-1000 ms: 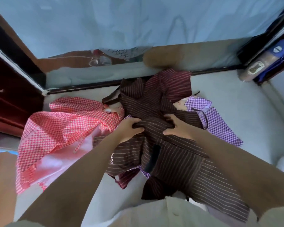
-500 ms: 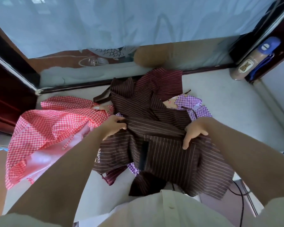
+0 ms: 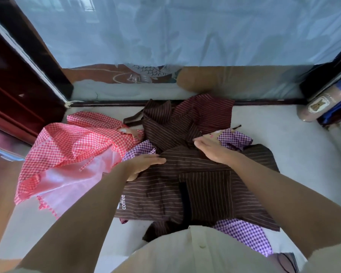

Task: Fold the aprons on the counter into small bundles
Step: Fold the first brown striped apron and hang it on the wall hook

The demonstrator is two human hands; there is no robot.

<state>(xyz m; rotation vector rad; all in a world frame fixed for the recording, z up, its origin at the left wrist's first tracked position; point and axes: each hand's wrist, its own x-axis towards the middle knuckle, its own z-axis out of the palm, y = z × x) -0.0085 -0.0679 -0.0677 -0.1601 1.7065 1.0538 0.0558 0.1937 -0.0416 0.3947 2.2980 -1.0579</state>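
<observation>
Pale counter [image 3: 295, 138] under a blue curtain [image 3: 185, 30], and it's heaped with aprons. At the near edge a purple checked apron [image 3: 242, 231] pokes out from under the brown striped apron [image 3: 205, 186], the one printed "coffee", spread across the middle of the worktop. Both hands are on it. The left hand [image 3: 144, 163] lies flat, fingers straight and together, pressing its left side. The right hand [image 3: 213, 149] is flat too, fingers stretched leftward over the upper crease. Neither hand grips anything. Towards the left edge lies a red checked apron [image 3: 73, 142], at the far edge a maroon striped apron [image 3: 209, 109], and in the far right corner a bottle [image 3: 319, 103].

This looks like the smoothing step. To do it well, sweep outward from the middle, keep the fold line straight, tuck the straps inside, and don't drag the purple cloth underneath along with it.

Half a second ago both hands clutched bunches of the brown fabric, the right hand curled over its right side. Now they've let go and flattened, the right hand has come in towards the centre, and the folded panel lies flatter.
</observation>
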